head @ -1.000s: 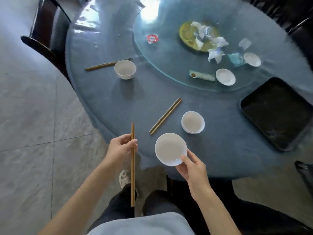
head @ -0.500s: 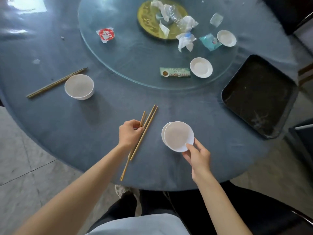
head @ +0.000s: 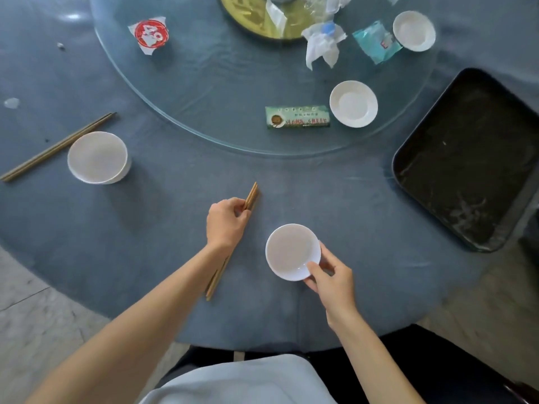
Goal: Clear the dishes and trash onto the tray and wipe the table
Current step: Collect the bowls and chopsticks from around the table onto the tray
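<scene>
1. Compared with half a second ago, the two chopstick pairs, then fanned apart under the left hand (head: pixel 226 221), are now gathered into one tight bundle of chopsticks (head: pixel 251 196). The bowl (head: pixel 292 251) then overlapped a second bowl on the cloth; only one rim is seen now, and whether another sits beneath cannot be told.
2. The bundle is gripped by the left hand, whose fingers are curled round it with the knuckles up. Its long axis runs diagonally: the far tips point up and to the right toward the glass turntable (head: pixel 204 91), and the near ends project past the wrist toward the table edge.
3. The bowl is pinched at its near rim by the right hand (head: pixel 332 279), with the thumb inside the rim and the fingers curled beneath. It is held mouth up, just right of the bundle.
4. The black tray (head: pixel 466 158) lies at the right edge of the table (head: pixel 145 243), well apart from both hands.
5. A second white bowl (head: pixel 97 157) stands at the left, touching or just beside another chopstick pair (head: pixel 55 148), whose axis also rises to the right.
6. On the turntable are seen a saucer (head: pixel 353 103), a green packet (head: pixel 297 117) just beside it, a small white dish (head: pixel 414 30), a teal wrapper (head: pixel 376 43), crumpled tissue (head: pixel 322 46), a red-printed wrapper (head: pixel 151 33) and a yellow plate (head: pixel 256 16).
</scene>
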Action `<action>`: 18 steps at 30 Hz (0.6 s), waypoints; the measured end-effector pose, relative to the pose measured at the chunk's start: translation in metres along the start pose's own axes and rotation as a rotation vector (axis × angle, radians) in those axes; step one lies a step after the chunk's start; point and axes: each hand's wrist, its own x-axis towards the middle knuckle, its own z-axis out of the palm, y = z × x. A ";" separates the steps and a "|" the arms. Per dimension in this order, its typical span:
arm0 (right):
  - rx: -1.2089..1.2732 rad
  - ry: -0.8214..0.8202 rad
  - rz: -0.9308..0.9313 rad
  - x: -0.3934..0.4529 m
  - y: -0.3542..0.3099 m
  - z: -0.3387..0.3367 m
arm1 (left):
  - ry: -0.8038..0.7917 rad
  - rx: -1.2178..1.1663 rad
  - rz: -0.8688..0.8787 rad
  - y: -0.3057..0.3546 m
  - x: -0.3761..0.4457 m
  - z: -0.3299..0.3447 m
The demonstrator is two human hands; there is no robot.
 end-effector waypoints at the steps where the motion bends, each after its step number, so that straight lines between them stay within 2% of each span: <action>1: -0.009 -0.006 0.007 0.002 -0.001 0.000 | 0.000 0.032 0.004 0.000 0.001 0.001; 18: -0.016 -0.116 0.166 0.018 -0.010 -0.004 | -0.099 0.493 -0.101 0.008 -0.014 0.006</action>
